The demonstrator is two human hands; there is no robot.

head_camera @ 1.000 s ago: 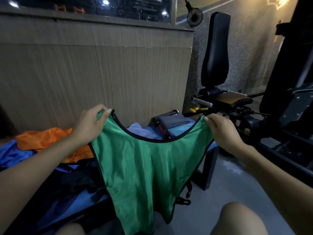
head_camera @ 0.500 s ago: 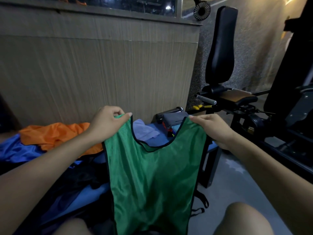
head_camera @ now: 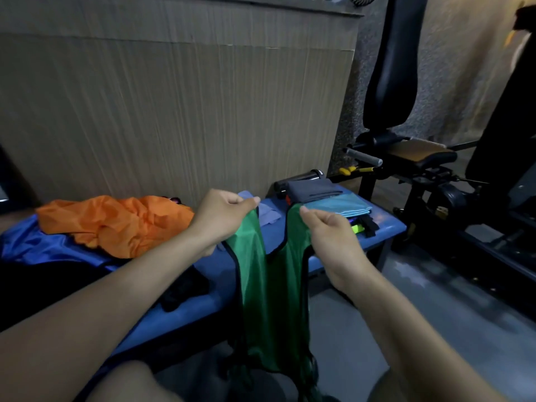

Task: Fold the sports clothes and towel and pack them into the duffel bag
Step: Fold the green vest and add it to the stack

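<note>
A green mesh vest [head_camera: 269,291] with black trim hangs down in front of me over the blue bench [head_camera: 380,227]. My left hand [head_camera: 223,216] pinches its left shoulder strap and my right hand [head_camera: 327,239] pinches the right strap; the two straps are close together and the vest hangs narrow. An orange garment [head_camera: 116,221] lies crumpled on the bench at left, over a shiny blue garment [head_camera: 32,248]. Folded grey cloth [head_camera: 313,190] and a folded light-blue towel [head_camera: 339,206] are stacked at the bench's far right. A dark bag or garment [head_camera: 43,288] lies at lower left.
A pale blue cloth [head_camera: 268,214] lies behind my hands. A wood-panel wall [head_camera: 174,105] backs the bench. A black gym machine with a padded seat [head_camera: 417,152] stands at right on the grey floor [head_camera: 435,329]. My knees show at the bottom edge.
My hands have come much closer together, folding the green vest in half lengthwise. The view has tilted down toward the bench.
</note>
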